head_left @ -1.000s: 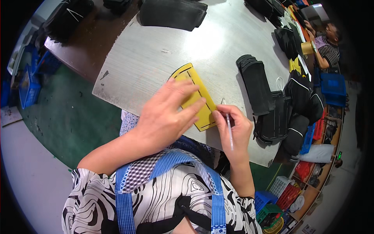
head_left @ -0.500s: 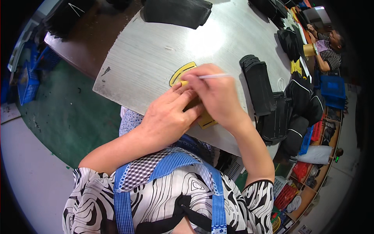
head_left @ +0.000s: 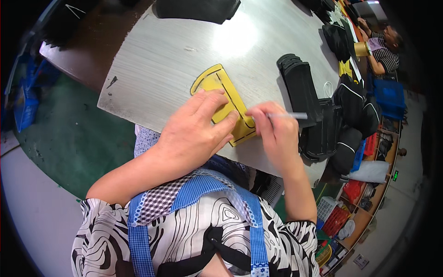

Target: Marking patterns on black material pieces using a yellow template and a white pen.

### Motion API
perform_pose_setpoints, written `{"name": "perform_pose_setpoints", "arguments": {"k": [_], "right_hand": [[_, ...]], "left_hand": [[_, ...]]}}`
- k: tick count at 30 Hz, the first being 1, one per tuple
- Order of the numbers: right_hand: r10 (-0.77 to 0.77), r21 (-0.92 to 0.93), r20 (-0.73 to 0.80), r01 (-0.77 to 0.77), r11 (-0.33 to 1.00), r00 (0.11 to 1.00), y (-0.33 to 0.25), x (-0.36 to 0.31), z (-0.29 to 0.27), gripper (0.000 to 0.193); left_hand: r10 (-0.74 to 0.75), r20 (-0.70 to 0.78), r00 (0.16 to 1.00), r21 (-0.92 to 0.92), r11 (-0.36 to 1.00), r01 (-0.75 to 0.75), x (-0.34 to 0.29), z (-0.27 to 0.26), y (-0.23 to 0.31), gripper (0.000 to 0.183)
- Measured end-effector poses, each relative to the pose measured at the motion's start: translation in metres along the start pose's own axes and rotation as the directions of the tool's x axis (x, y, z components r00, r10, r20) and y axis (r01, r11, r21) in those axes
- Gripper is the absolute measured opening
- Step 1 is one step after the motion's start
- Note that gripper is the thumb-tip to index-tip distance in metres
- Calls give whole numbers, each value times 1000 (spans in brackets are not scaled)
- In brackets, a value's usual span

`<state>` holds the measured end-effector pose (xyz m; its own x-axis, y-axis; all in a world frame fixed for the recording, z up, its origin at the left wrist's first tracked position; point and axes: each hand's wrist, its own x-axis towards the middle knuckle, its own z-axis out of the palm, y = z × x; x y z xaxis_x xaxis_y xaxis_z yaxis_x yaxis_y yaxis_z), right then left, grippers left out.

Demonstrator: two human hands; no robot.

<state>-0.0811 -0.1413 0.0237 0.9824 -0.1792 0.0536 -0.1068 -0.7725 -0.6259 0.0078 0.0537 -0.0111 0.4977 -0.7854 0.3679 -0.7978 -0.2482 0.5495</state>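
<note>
While the head view looked down over the pale grey wood-grain worktop (head_left: 152,55), a flat yellow wedge-shaped template with a rounded top (head_left: 217,85) lay near the worktop's near edge, its narrow end pointing toward the person. The left hand (head_left: 196,129) lay flat on the template's lower half, fingers (head_left: 207,101) spread narrowly and pressing down, covering much of the yellow surface; nothing was gripped in it. The right hand (head_left: 274,131) sat just beside the template's right edge, its fingertips pinched tight around a thin silver pen (head_left: 286,116), whose shaft stuck out to the right. The pen's tip was hidden behind the fingers, at or close to the yellow edge; whether it touched could not be told. To the right, toward the worktop's right edge, stood a stack of black moulded fabric pieces (head_left: 309,106), with more black pieces (head_left: 355,106) beyond. Another black piece (head_left: 198,9) lay at the far edge. At the far right corner, another person in a striped top (head_left: 385,51) was seated.
</note>
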Motion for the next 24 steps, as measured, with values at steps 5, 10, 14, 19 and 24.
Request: {"name": "perform_pose_setpoints", "arguments": {"k": [5,10,14,19,24], "right_hand": [[36,5,-74,-35,999,997,0,-33,-11,15],[-277,4,-33,277,961,960,-2,-34,5,14],[-14,-31,-79,12,999,997,-1,-31,-4,10],[-155,-155,-313,111,982,937,1,-11,19,13],[138,97,-431,-106,990,892,25,-21,-8,16]], "left_hand": [[3,56,998,26,1000,-4,4,-7,-1,37],[80,99,992,75,993,-87,16,-12,-8,35],[146,157,977,71,985,-158,30,-18,-14,37],[99,314,944,20,994,-111,52,-20,-24,51],[73,-46,996,158,985,-65,63,-38,-83,72]]}}
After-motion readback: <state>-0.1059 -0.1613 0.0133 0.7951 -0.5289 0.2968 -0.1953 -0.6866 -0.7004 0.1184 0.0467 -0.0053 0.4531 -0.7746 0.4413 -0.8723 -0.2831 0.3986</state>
